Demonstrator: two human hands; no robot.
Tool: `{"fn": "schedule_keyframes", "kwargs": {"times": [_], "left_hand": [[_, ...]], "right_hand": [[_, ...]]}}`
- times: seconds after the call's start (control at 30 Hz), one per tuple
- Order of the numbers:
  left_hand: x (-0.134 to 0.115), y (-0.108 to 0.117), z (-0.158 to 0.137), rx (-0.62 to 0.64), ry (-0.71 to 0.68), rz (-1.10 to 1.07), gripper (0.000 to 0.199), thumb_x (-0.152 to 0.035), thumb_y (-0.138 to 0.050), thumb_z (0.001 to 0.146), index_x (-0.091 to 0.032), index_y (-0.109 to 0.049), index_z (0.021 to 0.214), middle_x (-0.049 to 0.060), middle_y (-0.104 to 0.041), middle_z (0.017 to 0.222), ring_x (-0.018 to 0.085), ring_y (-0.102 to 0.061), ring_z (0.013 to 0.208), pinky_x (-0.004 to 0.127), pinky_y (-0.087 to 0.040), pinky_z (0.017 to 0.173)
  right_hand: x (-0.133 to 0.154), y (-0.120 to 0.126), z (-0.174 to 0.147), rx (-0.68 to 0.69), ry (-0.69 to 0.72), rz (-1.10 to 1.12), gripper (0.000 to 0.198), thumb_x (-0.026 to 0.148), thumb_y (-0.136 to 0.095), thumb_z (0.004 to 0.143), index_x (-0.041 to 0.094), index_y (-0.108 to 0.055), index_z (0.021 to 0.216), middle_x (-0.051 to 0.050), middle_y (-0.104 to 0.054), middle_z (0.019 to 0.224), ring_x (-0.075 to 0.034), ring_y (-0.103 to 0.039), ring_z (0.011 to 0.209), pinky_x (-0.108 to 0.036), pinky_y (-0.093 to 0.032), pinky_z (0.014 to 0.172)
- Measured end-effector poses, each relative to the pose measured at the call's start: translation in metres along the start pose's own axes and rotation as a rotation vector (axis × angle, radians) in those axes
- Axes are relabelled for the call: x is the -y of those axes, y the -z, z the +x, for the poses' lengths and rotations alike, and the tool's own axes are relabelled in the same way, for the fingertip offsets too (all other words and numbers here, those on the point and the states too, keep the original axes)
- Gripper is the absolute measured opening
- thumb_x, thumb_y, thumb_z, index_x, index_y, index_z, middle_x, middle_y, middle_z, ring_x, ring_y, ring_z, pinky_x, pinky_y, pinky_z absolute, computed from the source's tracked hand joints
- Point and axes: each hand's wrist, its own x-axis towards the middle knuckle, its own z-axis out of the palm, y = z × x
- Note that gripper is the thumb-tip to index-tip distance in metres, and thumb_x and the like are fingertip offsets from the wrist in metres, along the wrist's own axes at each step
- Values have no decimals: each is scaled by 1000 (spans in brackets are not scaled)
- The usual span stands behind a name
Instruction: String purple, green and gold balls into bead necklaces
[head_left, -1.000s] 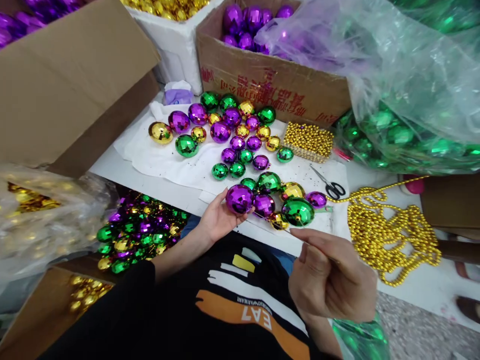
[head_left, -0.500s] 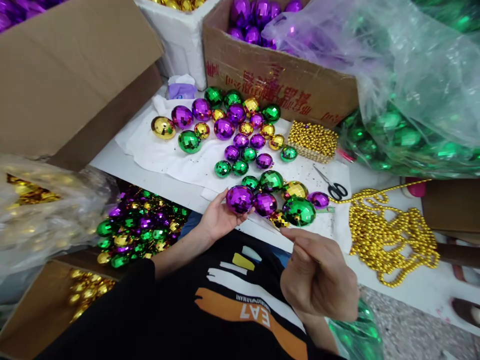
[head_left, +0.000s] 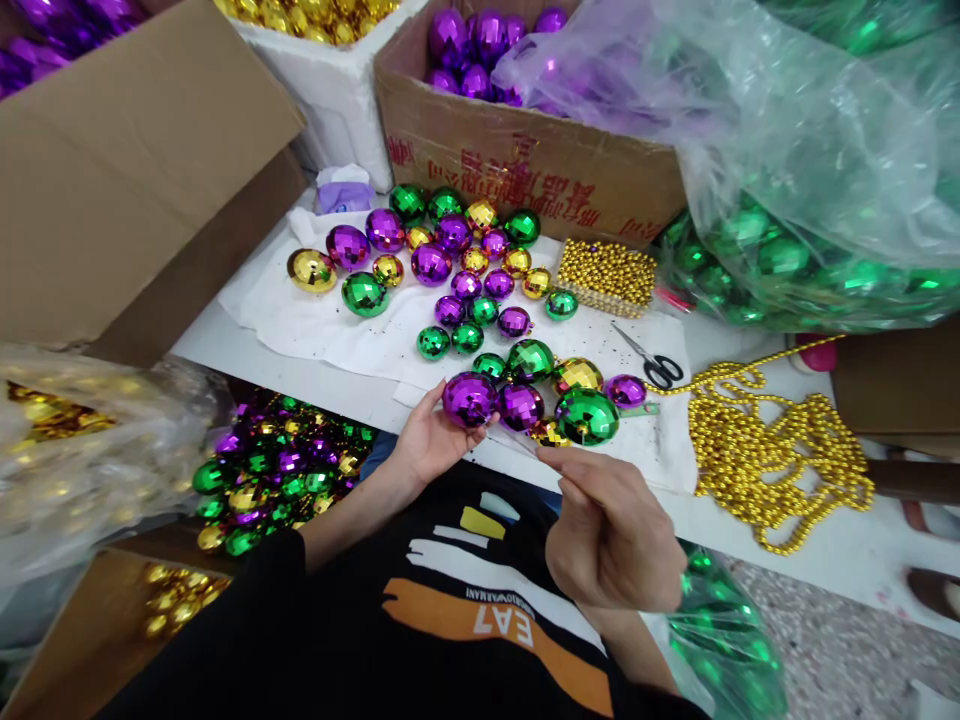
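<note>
My left hand (head_left: 435, 440) is closed around a large shiny purple bauble (head_left: 469, 399) at the table's near edge. My right hand (head_left: 611, 525) is raised in front of my shirt, thumb and forefinger pinched; whatever is between them is too thin to make out. Touching or close beside the held bauble is a cluster with another purple bauble (head_left: 520, 406), a green bauble (head_left: 587, 415), a gold bauble (head_left: 577, 374) and a small purple one (head_left: 625, 391). Further back, several loose baubles (head_left: 431, 264) in purple, green and gold lie on a white cloth (head_left: 262, 300).
Scissors (head_left: 651, 358) lie right of the cluster, near a heap of gold bead string (head_left: 772, 450). Behind stand a tray of gold beads (head_left: 607, 275), a cardboard box (head_left: 525, 165) of purple baubles and a plastic bag (head_left: 810, 240) of green ones. Finished-looking mixed baubles (head_left: 285, 460) hang below left.
The whole view has shifted slightly, so the table things appear further left. My left hand keeps the purple bauble; my right hand stays pinched, a little nearer the left one.
</note>
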Motion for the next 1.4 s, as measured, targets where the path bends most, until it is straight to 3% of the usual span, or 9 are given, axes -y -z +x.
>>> {"fn": "schedule_keyframes", "kwargs": {"times": [0.4,0.8,1.1,1.4], "left_hand": [[3,-3,-3,-15,-26,7,40,-43,-51,97,-13,-60,124,16,-72,107,27,-73,95,28,-57,63],[0,-5,-2,-10,-46,22,43,-46,-45,99,-13,-62,121,16,-72,105,27,-72,95,29,-55,65],[1,-3,-2,13,-46,22,42,-47,-42,101,-14,-64,113,15,-71,100,25,-72,90,29,-55,63],[0,-5,-6,-21,-53,13,47,-50,-41,101,-11,-63,115,16,-71,103,25,-72,92,26,-56,61]], "right_hand": [[3,2,0,41,-1,-82,12,8,-61,91,16,-63,99,-5,-77,88,-15,-75,82,-24,-60,65],[4,2,0,0,1,-12,14,4,-62,90,14,-64,99,-8,-76,89,-15,-74,80,-25,-59,64],[2,3,3,109,49,-38,16,3,-59,90,14,-61,102,-8,-77,91,-14,-74,83,-23,-60,68],[-3,-9,-2,-23,-10,117,18,3,-60,89,12,-64,104,-10,-75,90,-17,-74,85,-28,-61,69]]}}
